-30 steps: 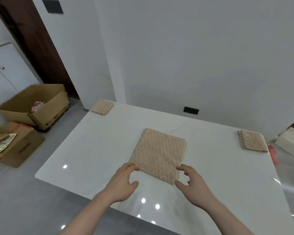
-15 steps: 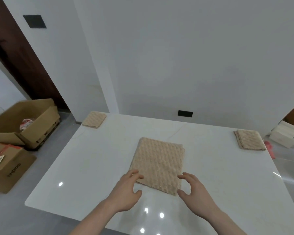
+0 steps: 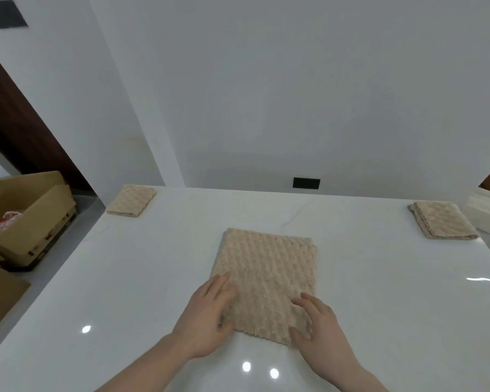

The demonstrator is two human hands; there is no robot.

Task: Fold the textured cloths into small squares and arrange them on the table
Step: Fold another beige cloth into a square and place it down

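Both hands' fingers pinch cloth (image 3: 266,275) near corners: left hand (image 3: 207,321), right hand (image 3: 318,325).

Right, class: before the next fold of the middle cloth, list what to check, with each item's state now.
1. Middle cloth lies flat on the table: ok.
2. Left hand on its near left corner: ok.
3. Right hand on its near right corner: ok.
4. Near edge actually pinched: cannot tell.
5. Bare table beyond the cloth for folding away: ok.
6. Left square and right square already folded, apart from the middle one: ok.
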